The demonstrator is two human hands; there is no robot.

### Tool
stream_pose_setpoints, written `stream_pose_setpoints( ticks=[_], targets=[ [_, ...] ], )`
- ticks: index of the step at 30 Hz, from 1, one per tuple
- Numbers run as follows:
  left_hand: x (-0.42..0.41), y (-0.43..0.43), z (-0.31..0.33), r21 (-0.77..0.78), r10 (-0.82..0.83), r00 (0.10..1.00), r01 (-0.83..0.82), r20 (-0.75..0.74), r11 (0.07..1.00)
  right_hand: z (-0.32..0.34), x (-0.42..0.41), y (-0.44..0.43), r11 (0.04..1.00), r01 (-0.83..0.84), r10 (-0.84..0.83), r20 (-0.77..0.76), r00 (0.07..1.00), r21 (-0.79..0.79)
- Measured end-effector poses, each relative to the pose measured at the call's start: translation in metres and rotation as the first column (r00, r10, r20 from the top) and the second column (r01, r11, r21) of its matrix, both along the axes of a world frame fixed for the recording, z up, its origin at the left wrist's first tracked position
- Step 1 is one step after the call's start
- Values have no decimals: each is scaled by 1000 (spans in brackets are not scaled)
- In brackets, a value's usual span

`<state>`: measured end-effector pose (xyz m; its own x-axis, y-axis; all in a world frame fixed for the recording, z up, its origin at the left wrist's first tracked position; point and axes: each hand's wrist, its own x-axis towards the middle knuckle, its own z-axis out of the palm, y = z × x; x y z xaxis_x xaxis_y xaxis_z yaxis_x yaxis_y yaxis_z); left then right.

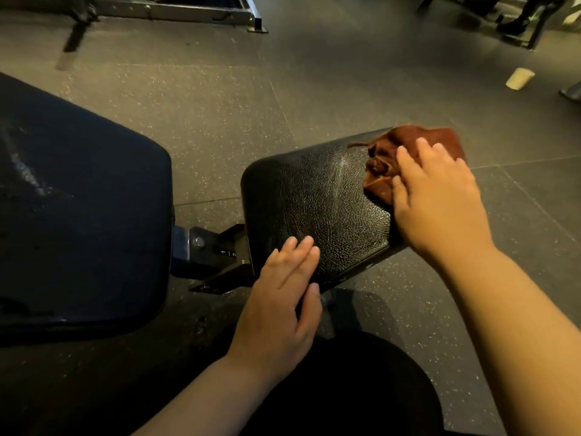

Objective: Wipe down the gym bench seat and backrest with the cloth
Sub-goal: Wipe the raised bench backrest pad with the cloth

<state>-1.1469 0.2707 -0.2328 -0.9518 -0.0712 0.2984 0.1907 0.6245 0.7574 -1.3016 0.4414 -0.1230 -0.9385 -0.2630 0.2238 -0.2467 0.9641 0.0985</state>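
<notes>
Two bare hands lie on the black textured seat (314,202) of the bench. The right hand (440,196) presses flat, fingers spread and nearly straight, on a rust-brown cloth (385,158) bunched at the seat's far right end. The hand covers much of the cloth, and how far the cloth reaches under the palm cannot be seen. The left hand (279,309) rests relaxed on the seat's near edge, fingers straight on top, thumb over the side, grasping nothing. The dark blue backrest (78,199) lies to the left, apart from the seat, and is cut off by the picture's left edge. A metal bracket (213,247) with a bolt joins the two pads; its small markings are too faint to read. On the speckled floor (204,105), a pale blurred object (519,77) lies at upper right.
</notes>
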Motion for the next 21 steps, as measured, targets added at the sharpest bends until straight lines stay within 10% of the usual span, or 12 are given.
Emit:
stream_pose_setpoints(
  ticks=[8,17,21],
  targets=[
    [-29,5,17,-134,-129,989,119,-69,984,-18,20,-34,969,-220,211,88,974,111],
    [-12,-3,1,-100,-127,985,116,-116,988,-2,-27,-49,995,1,-12,105,994,102],
    [-6,-15,-5,-121,-111,990,100,-86,988,-19,3,-68,968,-221,200,163,966,123]
  ],
)
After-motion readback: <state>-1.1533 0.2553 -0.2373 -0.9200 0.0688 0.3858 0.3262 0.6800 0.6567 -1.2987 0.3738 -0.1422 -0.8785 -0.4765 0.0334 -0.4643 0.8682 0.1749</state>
